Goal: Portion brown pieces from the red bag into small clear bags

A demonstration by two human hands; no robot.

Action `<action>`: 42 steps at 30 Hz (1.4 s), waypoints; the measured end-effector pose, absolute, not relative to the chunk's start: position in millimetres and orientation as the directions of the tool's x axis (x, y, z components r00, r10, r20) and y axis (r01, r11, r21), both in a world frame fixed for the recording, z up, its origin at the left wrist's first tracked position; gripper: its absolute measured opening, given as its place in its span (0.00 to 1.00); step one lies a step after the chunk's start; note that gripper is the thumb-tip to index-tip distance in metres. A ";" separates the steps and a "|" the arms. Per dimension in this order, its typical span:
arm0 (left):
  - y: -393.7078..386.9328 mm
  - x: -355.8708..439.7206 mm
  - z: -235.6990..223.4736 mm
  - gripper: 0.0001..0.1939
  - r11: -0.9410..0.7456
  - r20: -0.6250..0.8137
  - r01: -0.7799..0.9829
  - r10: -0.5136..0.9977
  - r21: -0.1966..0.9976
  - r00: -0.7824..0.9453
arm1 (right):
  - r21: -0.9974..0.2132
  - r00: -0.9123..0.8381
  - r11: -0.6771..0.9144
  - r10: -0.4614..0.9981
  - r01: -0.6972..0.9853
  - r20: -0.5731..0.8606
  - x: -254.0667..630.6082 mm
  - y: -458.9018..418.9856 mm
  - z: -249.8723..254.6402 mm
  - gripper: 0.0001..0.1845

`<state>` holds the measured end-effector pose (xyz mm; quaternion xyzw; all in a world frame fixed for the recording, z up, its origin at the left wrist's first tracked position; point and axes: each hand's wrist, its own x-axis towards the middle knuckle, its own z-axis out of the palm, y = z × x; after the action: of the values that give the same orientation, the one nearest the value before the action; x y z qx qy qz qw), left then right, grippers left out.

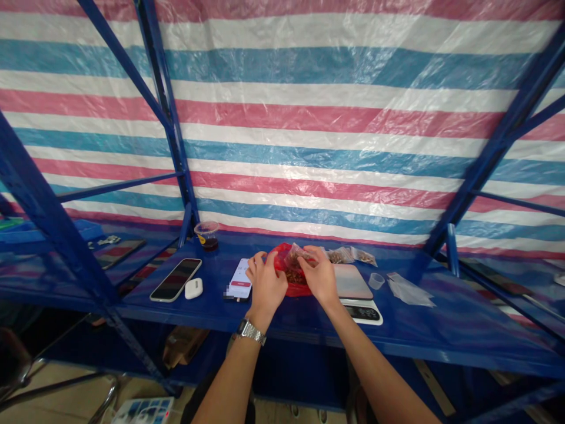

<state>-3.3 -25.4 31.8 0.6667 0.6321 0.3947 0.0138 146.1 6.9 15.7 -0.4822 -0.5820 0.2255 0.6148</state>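
Over the shelf edge [397,346], hands [266,287] [319,277] pinch a bag [296,257].

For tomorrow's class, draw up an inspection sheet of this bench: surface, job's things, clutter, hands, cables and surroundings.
surface: blue steel shelf, items spread along it.
job's things: clear packet of brown pieces, over a red bag; digital scale to the right.
clutter: black phone, white earbud case, lit phone, lidded cup, small plastic cup.
grippers: right hand pinches the packet; left hand, wearing a metal watch, is at the bag's edge, grip unclear.
cables: nothing seen on the shelf.
surroundings: striped tarp behind a blue rack frame.
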 end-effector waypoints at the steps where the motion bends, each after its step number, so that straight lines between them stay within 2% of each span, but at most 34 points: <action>1: -29.2 0.9 32.7 0.26 -0.220 0.529 0.843 0.844 0.492 -0.088 | -0.861 0.227 0.429 0.841 0.274 0.492 145.5 5.7 15.6 0.17; 5: -37.8 19.5 31.4 0.30 -0.298 0.504 0.864 0.862 0.406 0.060 | -0.869 0.235 0.418 0.846 0.263 0.478 142.7 -2.1 17.6 0.14; 11: -24.0 28.4 31.3 0.16 -0.275 0.442 0.842 0.896 0.464 0.049 | -0.874 0.228 0.410 0.854 0.262 0.469 146.7 -15.6 27.4 0.15; 18: -13.6 23.7 29.3 0.23 -0.379 0.483 0.801 0.866 0.464 0.130 | -0.807 0.292 0.433 0.775 0.401 0.561 151.9 -23.9 39.7 0.15; 22: -12.7 20.9 28.7 0.22 -0.407 0.499 0.791 0.854 0.457 0.151 | -0.778 0.270 0.446 0.761 0.442 0.590 149.7 -26.8 41.6 0.15; 34: -9.3 16.3 26.6 0.23 -0.439 0.494 0.776 0.848 0.453 0.191 | -0.756 0.236 0.479 0.752 0.447 0.616 145.8 -25.2 43.0 0.13; 38: -9.5 16.7 26.6 0.28 -0.465 0.493 0.763 0.841 0.450 0.222 | -0.753 0.233 0.477 0.752 0.454 0.617 144.8 -26.3 44.2 0.12; 42: -10.6 17.0 29.0 0.23 -0.452 0.488 0.769 0.847 0.452 0.211 | -0.733 0.243 0.503 0.722 0.459 0.648 145.4 -27.7 45.0 0.12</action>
<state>17.0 -10.6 29.0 0.7762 0.5205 0.3514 0.0553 145.4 -27.7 45.0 -0.4872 -0.6059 0.1063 0.6198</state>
